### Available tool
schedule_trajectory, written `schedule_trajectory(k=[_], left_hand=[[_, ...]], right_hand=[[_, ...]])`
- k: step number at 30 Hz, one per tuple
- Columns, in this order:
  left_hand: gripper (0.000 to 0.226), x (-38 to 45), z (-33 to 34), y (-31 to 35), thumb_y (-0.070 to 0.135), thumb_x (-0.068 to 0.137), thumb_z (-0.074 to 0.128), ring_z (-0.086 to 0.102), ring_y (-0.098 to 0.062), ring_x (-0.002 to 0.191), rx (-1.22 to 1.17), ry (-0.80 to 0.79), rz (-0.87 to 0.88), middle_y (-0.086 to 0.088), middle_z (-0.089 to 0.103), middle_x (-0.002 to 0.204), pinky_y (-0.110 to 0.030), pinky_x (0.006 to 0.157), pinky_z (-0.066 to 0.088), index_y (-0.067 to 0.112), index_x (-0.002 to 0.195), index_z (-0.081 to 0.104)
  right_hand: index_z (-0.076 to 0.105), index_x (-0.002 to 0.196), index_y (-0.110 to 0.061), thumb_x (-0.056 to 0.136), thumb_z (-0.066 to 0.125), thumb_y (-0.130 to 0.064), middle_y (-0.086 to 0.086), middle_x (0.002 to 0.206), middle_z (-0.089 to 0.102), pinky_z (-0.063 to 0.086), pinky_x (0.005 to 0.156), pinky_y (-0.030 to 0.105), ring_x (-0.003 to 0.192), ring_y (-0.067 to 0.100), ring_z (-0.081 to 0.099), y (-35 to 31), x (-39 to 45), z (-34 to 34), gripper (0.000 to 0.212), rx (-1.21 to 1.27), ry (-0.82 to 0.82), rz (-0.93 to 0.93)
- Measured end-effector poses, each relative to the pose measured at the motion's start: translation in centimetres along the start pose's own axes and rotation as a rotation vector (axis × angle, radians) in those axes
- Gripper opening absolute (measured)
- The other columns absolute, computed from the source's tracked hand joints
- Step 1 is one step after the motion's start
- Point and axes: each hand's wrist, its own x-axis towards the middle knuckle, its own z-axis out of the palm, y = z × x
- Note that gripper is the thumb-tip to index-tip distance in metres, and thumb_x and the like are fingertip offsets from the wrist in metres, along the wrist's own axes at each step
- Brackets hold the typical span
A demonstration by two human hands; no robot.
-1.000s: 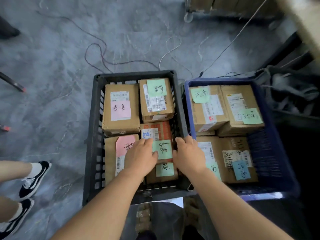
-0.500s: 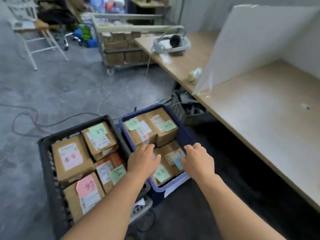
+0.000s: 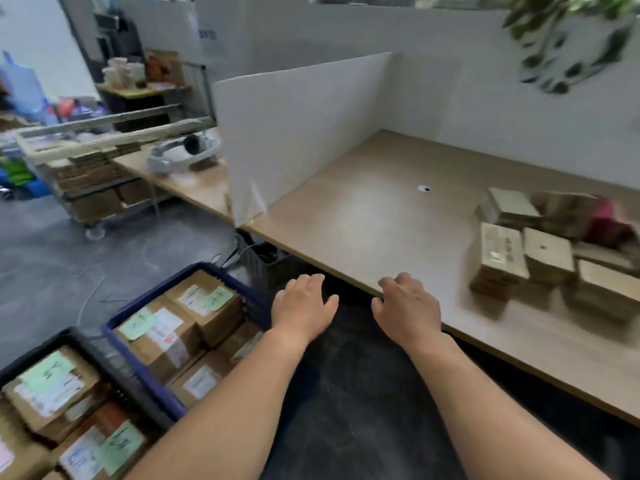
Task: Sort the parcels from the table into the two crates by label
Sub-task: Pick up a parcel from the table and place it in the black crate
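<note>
White partition boards (image 3: 304, 133) are standing along a light wooden table (image 3: 363, 216), where a blurred cluster of brown cardboard parcels (image 3: 540, 254) is sitting at the right end, the nearer boxes lying with their long sides running away from the table's front edge. On the grey floor to the left, a blue plastic crate (image 3: 138, 362) and a black plastic crate (image 3: 121, 379) are sitting side by side, both packed with brown parcels wearing green sticky notes and white shipping labels; the blue crate is lying closer to the table. Both bare hands are hovering palm-down with nothing in them — the left hand (image 3: 303, 306) is floating beside the blue crate's far corner, fingers relaxed and slightly spread, while the right hand (image 3: 407, 308) is reaching over the table's front edge with its fingers loosely bent. Compared with half a second ago, the hands have lifted away from the parcels in the blue crate and the view has swung up toward the table — the parcels there are only now showing.
</note>
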Motion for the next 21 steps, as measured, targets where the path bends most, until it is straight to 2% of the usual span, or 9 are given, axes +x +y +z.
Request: schedule_trajectory(k=[11,15,21], left_hand=[[0.055,0.8,8.8,20.8,0.046,0.097,0.041,0.039,-0.021,0.132,0.018,-0.070,0.251,-0.002,0.043,0.145,-0.035,0.105,0.034,0.020,0.145,0.035],[0.055,0.3,11.5,26.5,0.046,0.096,0.041,0.039,-0.020,0.132,0.048,-0.125,0.342,-0.001,0.042,0.145,-0.035,0.104,0.034,0.020,0.145,0.034],[0.055,0.4,14.1,34.2,0.048,0.096,0.040,0.044,-0.020,0.127,0.091,-0.134,0.502,-0.001,0.046,0.142,-0.034,0.100,0.039,0.021,0.144,0.036]], right_hand=[[0.051,0.134,-0.020,0.098,0.043,-0.035,0.005,0.129,0.051,0.045,0.087,0.033,0.118,0.023,0.050,20.3,-3.6,-3.4,0.039,-0.049,0.053,0.230],[0.048,0.136,-0.020,0.099,0.042,-0.034,0.005,0.133,0.049,0.043,0.088,0.031,0.122,0.022,0.047,26.4,-5.6,-4.1,0.040,-0.056,0.048,0.335],[0.049,0.135,-0.019,0.098,0.039,-0.032,0.005,0.130,0.050,0.045,0.085,0.032,0.119,0.022,0.049,33.7,-8.4,-5.1,0.040,-0.058,0.076,0.501]])
